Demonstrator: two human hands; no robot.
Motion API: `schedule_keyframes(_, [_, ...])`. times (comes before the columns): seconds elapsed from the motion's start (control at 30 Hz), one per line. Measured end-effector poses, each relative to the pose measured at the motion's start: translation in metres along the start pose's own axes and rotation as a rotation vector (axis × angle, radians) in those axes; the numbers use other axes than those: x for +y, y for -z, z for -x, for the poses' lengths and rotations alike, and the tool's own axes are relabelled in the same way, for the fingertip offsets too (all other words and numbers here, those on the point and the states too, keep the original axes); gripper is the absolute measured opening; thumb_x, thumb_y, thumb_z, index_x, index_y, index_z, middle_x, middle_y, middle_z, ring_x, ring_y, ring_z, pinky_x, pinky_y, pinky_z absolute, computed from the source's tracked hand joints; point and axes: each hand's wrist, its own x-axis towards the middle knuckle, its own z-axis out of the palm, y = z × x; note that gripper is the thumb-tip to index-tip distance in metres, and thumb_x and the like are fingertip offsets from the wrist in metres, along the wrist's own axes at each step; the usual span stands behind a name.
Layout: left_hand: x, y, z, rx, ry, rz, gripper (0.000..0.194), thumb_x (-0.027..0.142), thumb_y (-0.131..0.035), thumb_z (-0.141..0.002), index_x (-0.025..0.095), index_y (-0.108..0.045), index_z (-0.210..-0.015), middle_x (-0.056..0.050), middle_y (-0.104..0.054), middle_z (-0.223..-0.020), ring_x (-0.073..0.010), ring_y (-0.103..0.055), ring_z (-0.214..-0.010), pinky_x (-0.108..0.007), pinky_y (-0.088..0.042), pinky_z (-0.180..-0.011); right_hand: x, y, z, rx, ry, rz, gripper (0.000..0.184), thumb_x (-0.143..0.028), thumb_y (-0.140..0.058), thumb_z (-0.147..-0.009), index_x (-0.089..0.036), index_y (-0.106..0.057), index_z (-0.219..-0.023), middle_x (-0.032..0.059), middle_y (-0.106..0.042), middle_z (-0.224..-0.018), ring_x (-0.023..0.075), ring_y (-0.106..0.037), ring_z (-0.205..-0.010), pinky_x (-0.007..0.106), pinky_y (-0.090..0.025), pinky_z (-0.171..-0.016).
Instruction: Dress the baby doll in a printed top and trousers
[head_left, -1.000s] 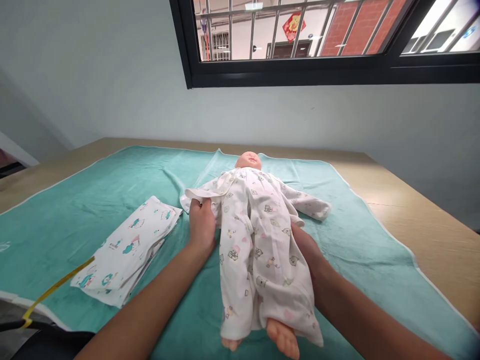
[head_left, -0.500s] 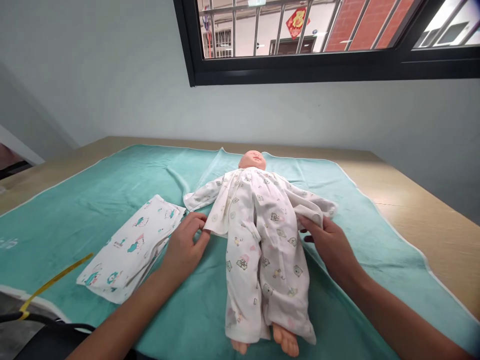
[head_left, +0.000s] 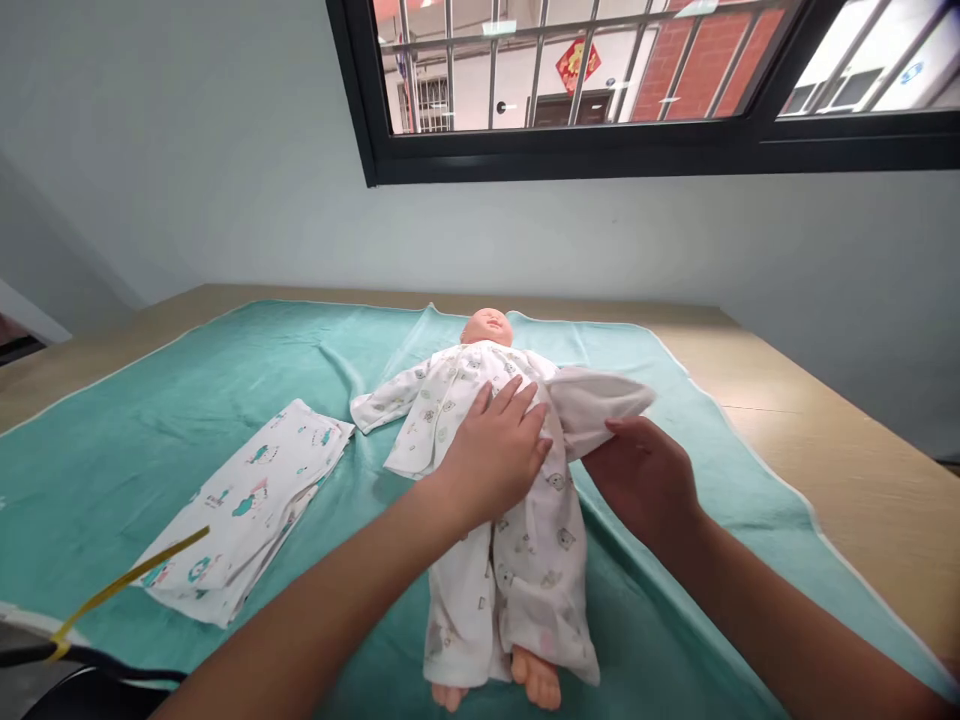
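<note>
At the center of the frame a doll [head_left: 487, 327] lies face up, head toward the top, its 2 feet [head_left: 537, 680] near the bottom edge. It wears a white printed jacket [head_left: 420, 440] and matching trousers [head_left: 551, 560]; 1 sleeve [head_left: 384, 403] stretches out to the left, and the jacket's right side is raised, showing a plain white inner face.

The left hand [head_left: 501, 450] rests palm down across the doll's middle, fingers extended and slightly parted, gripping nothing visible. The right hand [head_left: 641, 475], just right of the doll, pinches the raised jacket edge between thumb and fingers.

Left of the doll, separated by a strip of teal blanket [head_left: 187, 385], lies a folded white printed cloth [head_left: 247, 510]; a yellow strap [head_left: 127, 582] crosses its lower left corner. The blanket spreads well to both sides. Beyond its pale-bordered right edge, the wooden table [head_left: 832, 430] shows. Across the top, a wall [head_left: 225, 200] and dark-framed window [head_left: 562, 152] stand behind the table.
</note>
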Motion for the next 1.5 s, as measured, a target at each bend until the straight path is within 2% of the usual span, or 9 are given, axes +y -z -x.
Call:
schedule_keyframes(0.17, [-0.005, -0.018, -0.009, -0.026, -0.034, 0.009, 0.036, 0.026, -0.038, -0.1, 0.018, -0.056, -0.131, -0.01, -0.061, -0.136, -0.0278, -0.049, -0.133, -0.054, -0.03, -0.117, 0.011, -0.011, -0.013, -0.172, 0.073, 0.256, 0.007, -0.021, -0.06, -0.073, -0.022, -0.065, -0.076, 0.0, -0.067, -0.079, 0.0223, -0.062, -0.082, 0.036, -0.052, -0.078])
schedule_keyframes(0.37, [-0.011, 0.011, -0.001, -0.195, -0.07, 0.337, 0.034, 0.012, -0.048, -0.085, 0.021, -0.067, -0.112, -0.007, -0.071, -0.113, -0.0231, -0.064, -0.109, -0.037, -0.051, -0.096, 0.017, -0.023, -0.009, -0.62, 0.473, 0.75, 0.014, -0.01, -0.051, -0.08, -0.022, -0.057, -0.078, 0.004, -0.069, -0.108, 0.0241, -0.057, -0.114, 0.046, -0.035, -0.109])
schedule_keyframes(0.53, [-0.039, 0.04, 0.0, 0.071, 0.306, 0.559, 0.028, 0.009, -0.044, -0.08, 0.02, -0.068, -0.072, 0.001, -0.071, -0.075, -0.0149, -0.065, -0.072, -0.026, -0.051, -0.068, 0.028, -0.018, -0.004, -0.511, 0.568, 0.815, 0.032, -0.009, -0.052, -0.08, -0.023, -0.027, -0.064, 0.0048, -0.063, -0.089, 0.0186, -0.06, -0.084, 0.034, -0.049, -0.077])
schedule_keyframes(0.63, [-0.048, 0.039, -0.023, 0.268, 0.481, 0.456, 0.02, 0.017, -0.047, -0.084, 0.02, -0.067, -0.088, 0.0, -0.071, -0.082, -0.0164, -0.065, -0.077, -0.027, -0.05, -0.069, 0.037, -0.017, -0.002, -0.586, 0.741, 1.012, 0.026, -0.009, -0.052, -0.082, -0.022, -0.035, -0.068, 0.0055, -0.069, -0.1, 0.0202, -0.063, -0.102, 0.042, -0.044, -0.099])
schedule_keyframes(0.87, [-0.047, 0.006, -0.09, -0.057, 0.443, -0.036, 0.038, 0.039, -0.052, -0.091, 0.019, -0.054, -0.124, -0.012, -0.067, -0.113, -0.0274, -0.066, -0.088, -0.036, -0.048, -0.069, 0.043, -0.018, 0.004, -0.645, 0.972, 1.271, 0.014, -0.006, -0.05, -0.087, -0.018, -0.054, -0.081, 0.0109, -0.07, -0.117, 0.0195, -0.062, -0.113, 0.037, -0.042, -0.108])
schedule_keyframes(1.03, [-0.057, 0.002, -0.1, 0.029, 0.5, -0.051, 0.032, 0.024, -0.041, -0.094, 0.023, -0.05, -0.125, -0.007, -0.069, -0.096, -0.0246, -0.066, -0.08, -0.033, -0.046, -0.064, 0.041, -0.013, 0.007, -0.543, 1.11, 1.272, 0.018, -0.001, -0.049, -0.088, -0.017, -0.056, -0.083, 0.005, -0.073, -0.1, 0.0177, -0.064, -0.096, 0.032, -0.051, -0.084])
schedule_keyframes(1.17, [-0.067, 0.001, -0.093, -0.006, 0.471, -0.141, 0.033, 0.018, -0.04, -0.093, 0.022, -0.053, -0.122, -0.008, -0.068, -0.096, -0.0258, -0.064, -0.084, -0.034, -0.047, -0.065, 0.044, -0.017, 0.016, -0.482, 1.049, 1.305, 0.019, -0.002, -0.048, -0.089, -0.017, -0.055, -0.08, 0.0048, -0.071, -0.089, 0.0171, -0.06, -0.083, 0.031, -0.049, -0.072])
schedule_keyframes(1.33, [-0.065, 0.001, -0.07, 0.145, 0.29, -0.317, 0.035, 0.009, -0.044, -0.088, 0.017, -0.058, -0.12, -0.014, -0.061, -0.12, -0.0293, -0.059, -0.106, -0.038, -0.051, -0.077, 0.031, -0.017, 0.033, -0.731, 0.954, 1.093, 0.013, -0.008, -0.052, -0.09, -0.019, -0.053, -0.084, 0.0046, -0.069, -0.093, 0.0149, -0.06, -0.083, 0.028, -0.05, -0.075])
schedule_keyframes(1.5, [-0.038, 0.017, -0.047, 0.137, -0.03, -0.145, 0.031, 0.019, -0.045, -0.096, 0.02, -0.059, -0.123, -0.008, -0.054, -0.143, -0.0249, -0.047, -0.133, -0.043, -0.041, -0.108, 0.018, 0.026, 0.03, -0.304, 0.607, 1.032, 0.013, -0.009, -0.054, -0.088, -0.021, -0.05, -0.09, 0.0022, -0.06, -0.09, 0.0127, -0.057, -0.074, 0.025, -0.046, -0.064])
